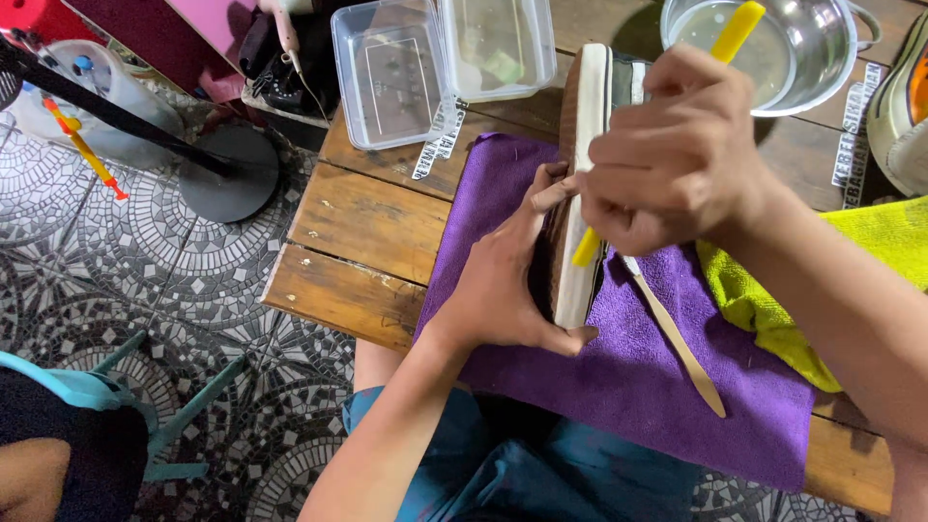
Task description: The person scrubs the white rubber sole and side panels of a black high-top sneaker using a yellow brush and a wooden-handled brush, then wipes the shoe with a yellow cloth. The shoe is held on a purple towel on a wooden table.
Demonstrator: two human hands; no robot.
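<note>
A shoe (583, 106) with a white rubber sidewall and brown sole stands on its edge on a purple towel (638, 377). My left hand (507, 280) clasps the sole side of the shoe near its near end. My right hand (672, 155) is closed on a yellow-handled brush (739, 29), whose lower end presses against the white sidewall. A thin wooden stick (677, 343) lies on the purple towel just right of the shoe.
On the wooden table (358, 232) stand two clear plastic containers (387, 72) and a metal bowl (822, 58) of water at the back. A yellow-green cloth (870, 242) lies right, another shoe (899, 106) at the far right. A fan stand (227, 174) rests on the tiled floor.
</note>
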